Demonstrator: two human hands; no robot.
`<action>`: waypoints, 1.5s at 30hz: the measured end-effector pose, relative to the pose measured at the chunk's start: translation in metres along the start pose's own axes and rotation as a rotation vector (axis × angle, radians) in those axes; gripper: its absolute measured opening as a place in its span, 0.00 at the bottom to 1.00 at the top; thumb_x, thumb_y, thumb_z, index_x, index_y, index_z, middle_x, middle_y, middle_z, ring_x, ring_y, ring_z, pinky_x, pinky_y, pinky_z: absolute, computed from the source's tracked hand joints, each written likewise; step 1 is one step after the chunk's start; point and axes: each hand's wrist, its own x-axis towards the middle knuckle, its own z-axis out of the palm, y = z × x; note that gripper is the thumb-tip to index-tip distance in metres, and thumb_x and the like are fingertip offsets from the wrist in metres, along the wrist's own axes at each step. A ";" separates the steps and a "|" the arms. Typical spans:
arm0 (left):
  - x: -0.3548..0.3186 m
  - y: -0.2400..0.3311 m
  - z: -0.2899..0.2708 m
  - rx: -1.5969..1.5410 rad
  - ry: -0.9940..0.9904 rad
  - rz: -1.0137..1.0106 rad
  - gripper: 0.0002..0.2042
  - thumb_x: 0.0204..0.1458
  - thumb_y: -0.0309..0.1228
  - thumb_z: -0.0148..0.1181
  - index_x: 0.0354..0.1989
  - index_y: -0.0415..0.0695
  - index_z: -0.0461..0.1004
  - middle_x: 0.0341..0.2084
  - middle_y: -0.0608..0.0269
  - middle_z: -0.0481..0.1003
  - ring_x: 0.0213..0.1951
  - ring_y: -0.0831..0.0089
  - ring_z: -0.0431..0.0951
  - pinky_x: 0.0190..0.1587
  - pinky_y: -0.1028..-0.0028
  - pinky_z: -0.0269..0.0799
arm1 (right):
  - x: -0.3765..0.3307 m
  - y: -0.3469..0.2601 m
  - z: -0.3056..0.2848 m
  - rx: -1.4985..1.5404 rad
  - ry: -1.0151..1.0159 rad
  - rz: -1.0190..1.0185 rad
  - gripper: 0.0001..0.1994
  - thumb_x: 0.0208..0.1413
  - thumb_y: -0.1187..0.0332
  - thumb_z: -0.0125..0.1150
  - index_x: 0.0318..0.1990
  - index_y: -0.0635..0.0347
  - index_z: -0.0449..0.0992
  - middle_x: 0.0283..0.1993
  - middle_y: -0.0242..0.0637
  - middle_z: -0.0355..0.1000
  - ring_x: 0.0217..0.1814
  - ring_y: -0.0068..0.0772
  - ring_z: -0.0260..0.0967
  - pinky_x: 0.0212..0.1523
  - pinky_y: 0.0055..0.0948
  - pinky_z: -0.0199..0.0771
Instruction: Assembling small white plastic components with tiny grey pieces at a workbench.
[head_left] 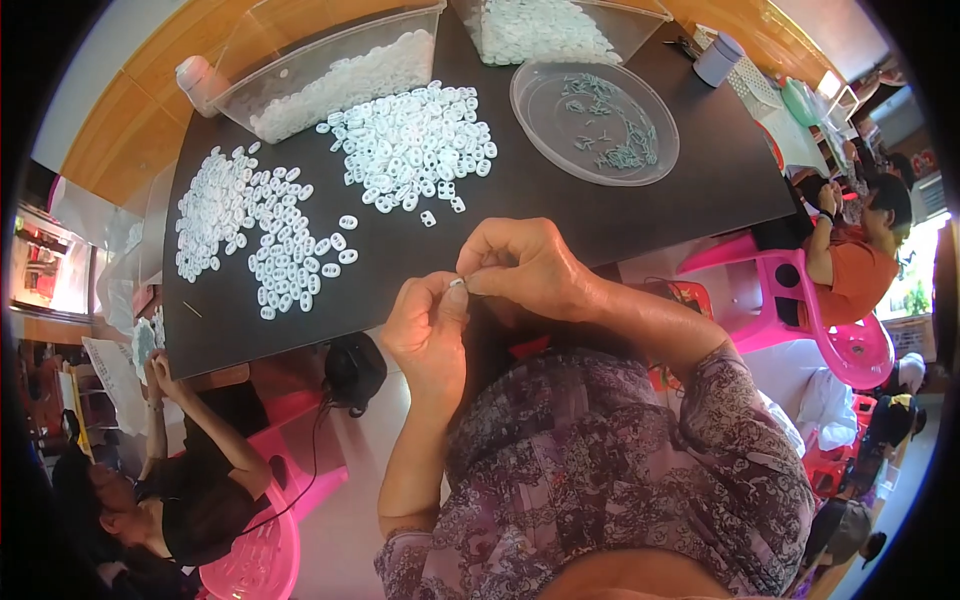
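Note:
My left hand (pixel 428 330) and my right hand (pixel 530 268) meet in front of me at the near edge of the dark table. Between the left thumb and forefinger sits a small white plastic piece (pixel 457 283), mostly covered by the fingertips. The right fingers pinch close against it; what they hold, if anything, is hidden. Beyond my hands lies a heap of white oval pieces with two openings (pixel 415 145). Two looser white piles, one outer (pixel 215 205) and one inner (pixel 285 240), spread to the left. Small grey-green parts (pixel 630 145) rest in a round clear tray (pixel 530 120).
Two clear bins, left (pixel 330 62) and right (pixel 640 35), hold more white pieces at the back. A pinkish bottle (pixel 200 85) and a lilac-grey cup (pixel 718 60) stand near the far corners. People sit on pink chairs at left (pixel 265 545) and right (pixel 770 290).

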 end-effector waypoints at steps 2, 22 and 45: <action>-0.001 0.002 0.000 -0.022 -0.005 -0.048 0.04 0.52 0.24 0.58 0.32 0.36 0.74 0.25 0.70 0.69 0.23 0.84 0.68 0.25 0.85 0.65 | 0.001 0.008 0.001 0.056 -0.007 -0.012 0.05 0.48 0.78 0.60 0.34 0.65 0.73 0.29 0.31 0.71 0.30 0.16 0.67 0.29 0.18 0.67; -0.004 -0.001 -0.001 -0.295 0.090 -0.186 0.04 0.52 0.22 0.56 0.33 0.33 0.74 0.24 0.64 0.73 0.22 0.82 0.69 0.23 0.83 0.66 | -0.002 0.012 0.016 0.013 0.077 -0.025 0.05 0.51 0.75 0.58 0.36 0.66 0.72 0.31 0.33 0.72 0.32 0.17 0.68 0.32 0.19 0.69; 0.001 -0.012 -0.005 -0.333 0.139 -0.272 0.05 0.51 0.23 0.57 0.34 0.34 0.74 0.24 0.64 0.74 0.21 0.81 0.70 0.22 0.83 0.66 | 0.007 0.024 0.021 -0.079 0.094 -0.088 0.05 0.52 0.75 0.55 0.36 0.67 0.72 0.29 0.34 0.72 0.32 0.18 0.68 0.30 0.20 0.70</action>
